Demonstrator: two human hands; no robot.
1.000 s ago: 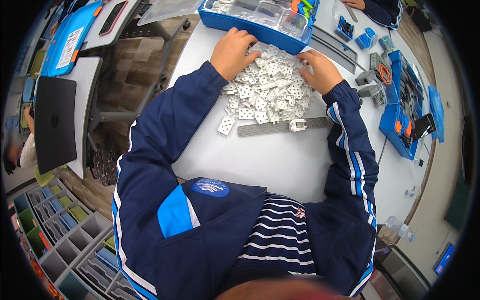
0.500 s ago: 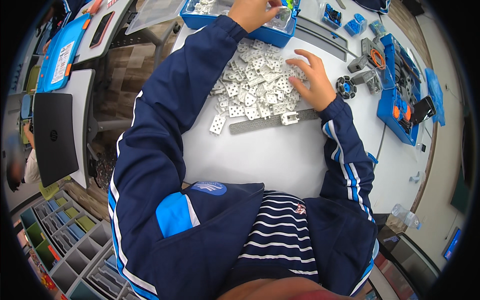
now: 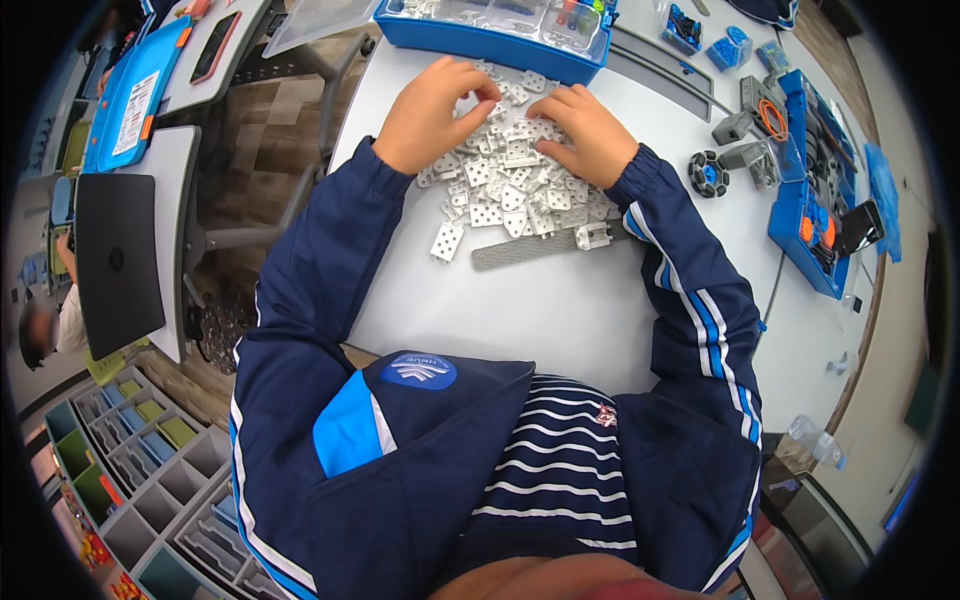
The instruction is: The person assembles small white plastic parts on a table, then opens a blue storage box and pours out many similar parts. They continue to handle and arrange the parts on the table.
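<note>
A loose pile of white perforated plastic connector pieces (image 3: 514,197) lies on the white tabletop (image 3: 500,312), and both bare hands are at it. The left hand (image 3: 430,114) is over the far left part of the pile, palm down, with its thumb and forefinger curved toward each other; their tips come close beside small white pieces, and I cannot tell whether they pinch one. The right hand (image 3: 590,137) is at the far right part of the pile, its thumb and forefinger apart, with white pieces between and below them; whether the tips touch any is unclear. At the pile's near left edge a flat white plate with holes (image 3: 447,242) lies a little out from the rest. Along the near side of the pile runs a long grey perforated beam (image 3: 520,250), its right end hidden by the right sleeve, with a white bracket (image 3: 593,236) at its right part. Just beyond the pile stands a blue storage box (image 3: 480,40) with clear compartments. To the right of the pile, well apart from it, are a black wheel with a blue hub (image 3: 709,174), a coiled orange cable (image 3: 772,118) and a blue bin (image 3: 793,242) holding orange and black parts. Far to the left of the pile, on another surface, is a black laptop (image 3: 118,265).
</note>
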